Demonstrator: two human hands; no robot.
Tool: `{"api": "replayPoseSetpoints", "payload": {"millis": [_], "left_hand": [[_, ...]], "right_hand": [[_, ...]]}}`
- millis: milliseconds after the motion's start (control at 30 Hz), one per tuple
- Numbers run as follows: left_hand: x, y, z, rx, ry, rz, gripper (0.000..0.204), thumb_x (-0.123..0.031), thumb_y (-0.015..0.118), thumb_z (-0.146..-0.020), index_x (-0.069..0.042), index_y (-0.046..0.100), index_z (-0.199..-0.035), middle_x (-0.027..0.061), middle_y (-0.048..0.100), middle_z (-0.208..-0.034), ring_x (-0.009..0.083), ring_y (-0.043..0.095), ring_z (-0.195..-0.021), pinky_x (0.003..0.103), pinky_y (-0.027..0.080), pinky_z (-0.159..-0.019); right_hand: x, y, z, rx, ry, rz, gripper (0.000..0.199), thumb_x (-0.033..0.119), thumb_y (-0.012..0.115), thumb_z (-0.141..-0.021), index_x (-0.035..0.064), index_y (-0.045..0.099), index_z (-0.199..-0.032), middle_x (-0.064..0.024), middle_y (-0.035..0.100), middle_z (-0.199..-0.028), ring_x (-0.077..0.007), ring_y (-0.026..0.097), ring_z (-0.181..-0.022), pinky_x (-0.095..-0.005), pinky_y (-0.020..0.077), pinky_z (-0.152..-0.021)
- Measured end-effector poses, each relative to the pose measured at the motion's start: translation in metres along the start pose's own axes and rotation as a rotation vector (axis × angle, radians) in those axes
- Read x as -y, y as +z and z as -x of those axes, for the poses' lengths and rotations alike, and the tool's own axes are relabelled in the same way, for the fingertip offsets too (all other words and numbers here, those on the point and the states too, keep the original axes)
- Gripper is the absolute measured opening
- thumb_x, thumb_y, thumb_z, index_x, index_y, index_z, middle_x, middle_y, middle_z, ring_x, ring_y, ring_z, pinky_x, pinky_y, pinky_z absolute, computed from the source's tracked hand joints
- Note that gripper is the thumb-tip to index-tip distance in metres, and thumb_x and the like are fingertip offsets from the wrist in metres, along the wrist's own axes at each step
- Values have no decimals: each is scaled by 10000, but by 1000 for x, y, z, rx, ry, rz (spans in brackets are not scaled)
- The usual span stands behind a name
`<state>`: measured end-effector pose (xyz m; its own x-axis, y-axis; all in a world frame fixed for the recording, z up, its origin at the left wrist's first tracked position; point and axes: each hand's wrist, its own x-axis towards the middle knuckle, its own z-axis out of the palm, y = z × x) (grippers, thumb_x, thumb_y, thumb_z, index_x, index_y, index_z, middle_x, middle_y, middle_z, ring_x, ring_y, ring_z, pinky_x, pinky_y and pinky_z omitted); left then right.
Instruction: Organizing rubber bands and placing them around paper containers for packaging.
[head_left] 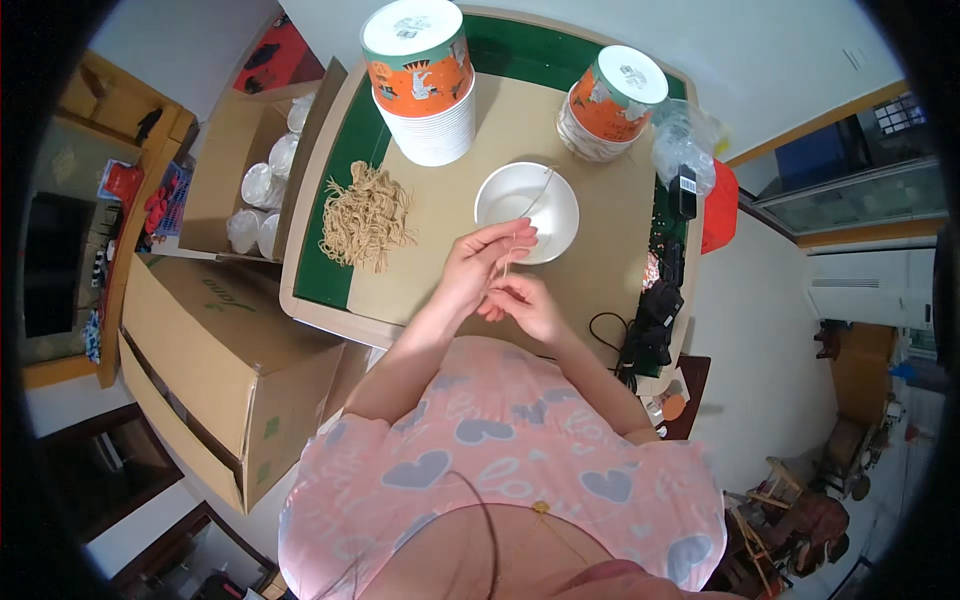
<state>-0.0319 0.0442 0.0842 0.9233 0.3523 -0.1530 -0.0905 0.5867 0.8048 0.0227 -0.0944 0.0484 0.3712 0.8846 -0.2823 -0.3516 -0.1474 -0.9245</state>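
Observation:
My left hand (478, 262) and my right hand (522, 305) meet over the near part of the table, both pinching a thin tan string (508, 262) that runs up from between the fingers. Just beyond them stands a white paper bowl (527, 210), upright, with another thin string rising from its rim. To the left lies a loose heap of tan strings (366, 217) on the brown board (450, 190).
Two stacks of white bowls with orange printed wrappers stand at the back: one (420, 85) left, one (608, 105) right. Open cardboard boxes (240, 170) (215, 360) stand left of the table. Black devices and cables (655, 310) lie on the right edge.

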Motion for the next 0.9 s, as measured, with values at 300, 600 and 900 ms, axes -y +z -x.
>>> {"api": "replayPoseSetpoints", "payload": {"millis": [300,600,900], "left_hand": [[43,-47,-16,272,403,-1631,246,-11,609,-713,-63,650,-950,110,644,-926,257,596,-959,425,383,-1000],[61,-18,-46,135,196,-1404,141,-105,594,-673,-34,645,-785,116,635,-774,289,614,-777,368,484,-692],[14,-16,-15,82,225,-1314,256,6,617,-724,-19,646,-978,153,600,-1032,318,550,-1002,386,455,-865]], "right_hand": [[1,-32,20,-755,-375,40,223,73,464,-937,-22,602,-1085,-98,648,-975,-162,618,-890,-274,477,-853],[41,30,26,-103,-603,157,202,-20,397,-908,37,379,-1101,-79,557,-794,-101,484,-659,-233,412,-590],[-26,-28,18,-374,-181,-93,234,81,486,-910,62,418,-1134,-89,641,-879,-76,482,-646,-185,367,-568]]}}
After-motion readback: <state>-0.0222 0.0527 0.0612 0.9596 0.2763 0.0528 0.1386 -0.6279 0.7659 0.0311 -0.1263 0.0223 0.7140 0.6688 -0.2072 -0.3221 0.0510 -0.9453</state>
